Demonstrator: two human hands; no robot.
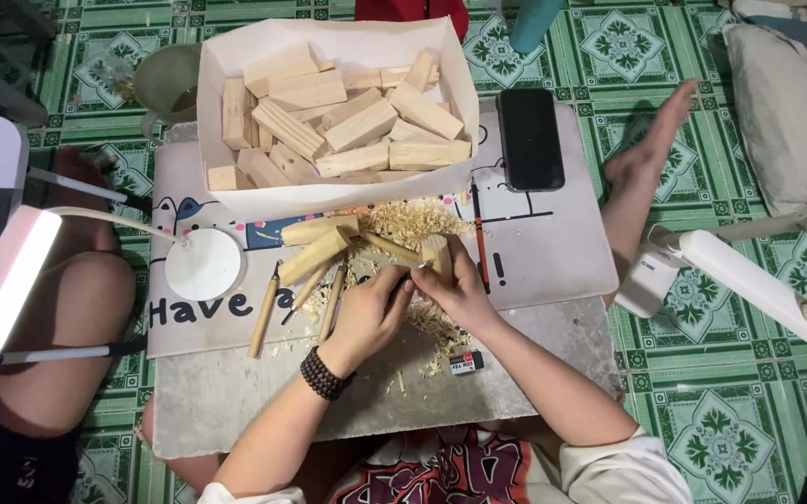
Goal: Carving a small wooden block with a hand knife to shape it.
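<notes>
My left hand point(372, 313) and my right hand point(456, 286) meet over a small low table point(235, 397). My right hand grips a small pale wooden piece point(436, 252). My left hand is closed on a thin carving tool whose tip touches that piece; the tool is mostly hidden by the fingers. A dark bead bracelet point(324, 373) sits on my left wrist. Wood shavings point(417, 224) lie around and under both hands. Several wooden-handled carving tools point(266, 313) and rough carved pieces point(315, 252) lie just left of my hands.
A white box point(338, 191) full of wooden blocks stands at the table's far side. A black phone point(530, 138) lies to its right, a red pencil point(480, 233) near my right hand. Lamps stand left point(7, 271) and right point(749, 271). A small eraser point(466, 362) lies by my right forearm.
</notes>
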